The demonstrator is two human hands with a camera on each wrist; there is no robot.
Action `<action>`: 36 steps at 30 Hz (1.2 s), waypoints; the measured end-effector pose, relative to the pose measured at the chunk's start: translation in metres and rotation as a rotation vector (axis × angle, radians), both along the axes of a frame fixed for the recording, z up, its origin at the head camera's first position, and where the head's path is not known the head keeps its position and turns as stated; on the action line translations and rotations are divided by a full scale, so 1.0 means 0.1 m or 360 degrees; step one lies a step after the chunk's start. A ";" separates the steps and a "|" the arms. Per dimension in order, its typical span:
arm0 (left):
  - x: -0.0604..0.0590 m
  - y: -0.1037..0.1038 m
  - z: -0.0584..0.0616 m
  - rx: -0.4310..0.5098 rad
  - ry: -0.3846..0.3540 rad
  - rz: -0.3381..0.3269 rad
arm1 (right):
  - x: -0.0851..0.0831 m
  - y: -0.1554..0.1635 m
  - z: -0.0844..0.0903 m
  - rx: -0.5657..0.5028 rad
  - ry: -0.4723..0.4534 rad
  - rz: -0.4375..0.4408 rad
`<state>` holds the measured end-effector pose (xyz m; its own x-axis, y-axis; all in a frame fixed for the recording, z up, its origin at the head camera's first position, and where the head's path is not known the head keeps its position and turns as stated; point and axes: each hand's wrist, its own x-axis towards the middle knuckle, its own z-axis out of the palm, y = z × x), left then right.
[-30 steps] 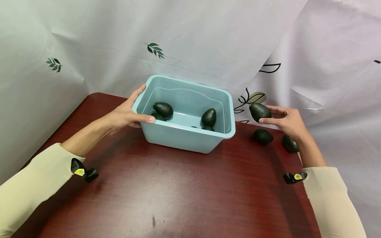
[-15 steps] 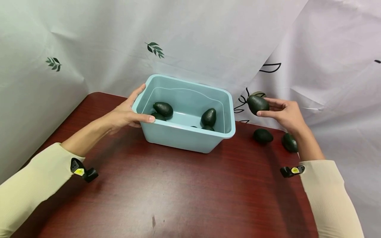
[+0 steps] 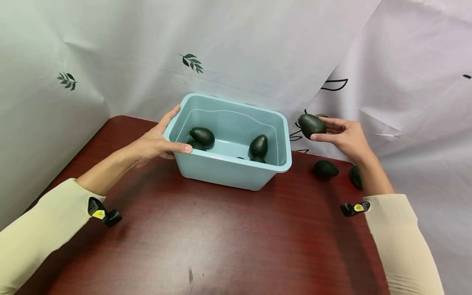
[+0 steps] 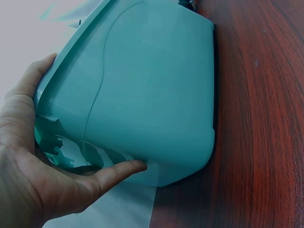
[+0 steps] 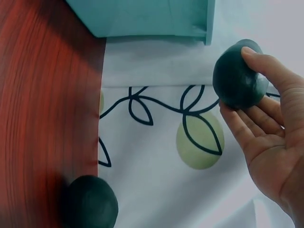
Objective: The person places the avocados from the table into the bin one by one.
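Dark green avocado (image 3: 311, 125) aloft beside tub (image 3: 228, 170)

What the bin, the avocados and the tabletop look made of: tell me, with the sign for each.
Bin: looks like moulded plastic, pale teal, smooth with a soft sheen and rounded rim. Held avocado in the right hand: dark green, matte skin; real or imitation cannot be told. Tabletop: reddish-brown wood grain with a glossy finish, possibly veneer or laminate. The left hand holds the bin's end.

Light was bright and even, from overhead — soft shadows lay under the tub (image 3: 236, 172) on the glossy table (image 3: 221, 237). Wrist views were softer, slightly blurred close up.
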<state>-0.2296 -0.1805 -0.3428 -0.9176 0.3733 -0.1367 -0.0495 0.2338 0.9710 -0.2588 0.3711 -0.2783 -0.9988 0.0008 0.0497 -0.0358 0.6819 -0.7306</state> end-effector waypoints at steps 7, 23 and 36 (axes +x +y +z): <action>0.00 0.00 0.00 0.0005 0.0006 0.0000 | -0.04 -0.12 0.06 0.0014 0.0029 0.0044; 0.00 0.01 0.00 -0.0008 0.0009 -0.0011 | -0.17 -0.38 0.18 -0.0047 0.0046 0.0141; 0.01 0.02 0.01 -0.0006 0.0013 -0.0002 | -0.25 -0.79 0.30 -0.0044 0.0087 0.0306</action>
